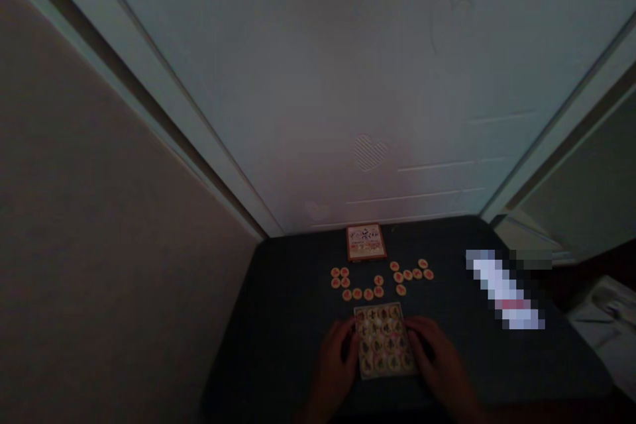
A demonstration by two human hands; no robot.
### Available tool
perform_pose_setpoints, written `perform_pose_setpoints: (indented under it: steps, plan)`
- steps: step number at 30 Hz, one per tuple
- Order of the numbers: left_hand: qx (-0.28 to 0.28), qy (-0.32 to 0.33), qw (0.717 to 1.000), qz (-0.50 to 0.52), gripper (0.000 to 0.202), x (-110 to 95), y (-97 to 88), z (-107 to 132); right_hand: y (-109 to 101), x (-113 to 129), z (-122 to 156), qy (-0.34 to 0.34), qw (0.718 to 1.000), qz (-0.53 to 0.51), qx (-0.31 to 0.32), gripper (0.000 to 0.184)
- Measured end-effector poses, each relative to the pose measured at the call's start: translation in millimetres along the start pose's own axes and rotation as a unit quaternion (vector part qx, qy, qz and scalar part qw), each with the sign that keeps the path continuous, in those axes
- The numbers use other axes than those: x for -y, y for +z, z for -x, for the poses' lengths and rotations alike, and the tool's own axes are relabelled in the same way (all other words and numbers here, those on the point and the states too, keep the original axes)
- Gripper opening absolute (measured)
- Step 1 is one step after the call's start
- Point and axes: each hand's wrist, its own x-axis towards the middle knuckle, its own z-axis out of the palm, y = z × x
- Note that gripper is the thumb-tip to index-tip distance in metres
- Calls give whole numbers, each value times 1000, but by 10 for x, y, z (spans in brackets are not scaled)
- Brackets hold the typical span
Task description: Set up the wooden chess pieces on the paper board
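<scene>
My left hand (335, 358) and my right hand (434, 351) grip a shallow, square box of Chinese chess pieces (385, 341) from its two sides, fingers curled along the edges. Round pieces with dark characters fill it in rows. Whether a clear cover lies over them, I cannot tell. Beyond the box, round pieces with red characters lie flat on the table: a square cluster (340, 277), a curved row (362, 293) and a branching group (407, 275). A square box lid (366, 242) with printed characters and an orange-red border sits at the back.
The dark table (278, 318) stands against a pale panel (318, 112) with embossed hearts and lines. At the table's right lies a long, blurred-out light object (504, 291). A whitish item (609, 318) is beyond the right edge, and a brownish wall (99, 245) rises on the left.
</scene>
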Motion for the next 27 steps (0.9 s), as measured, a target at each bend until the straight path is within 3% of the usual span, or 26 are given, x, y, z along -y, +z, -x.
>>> perform_pose_setpoints:
  steps: [4,8,16,21,27]
  plan:
    - [48,-26,998,28,37,-48,-201,-57,-193,-65,21,3,999,-12,44,28]
    - [118,1,993,-11,41,-34,-251,-34,-280,-92,34,-10,997,-16,75,27]
    - [117,49,986,-107,35,-6,-140,-53,-166,-126,29,-84,991,37,103,23]
    - [155,66,980,-107,36,-123,-256,-103,-154,-197,36,-93,986,54,126,23]
    - [164,111,973,-114,33,-259,-428,-320,-164,-265,57,-81,991,30,101,26]
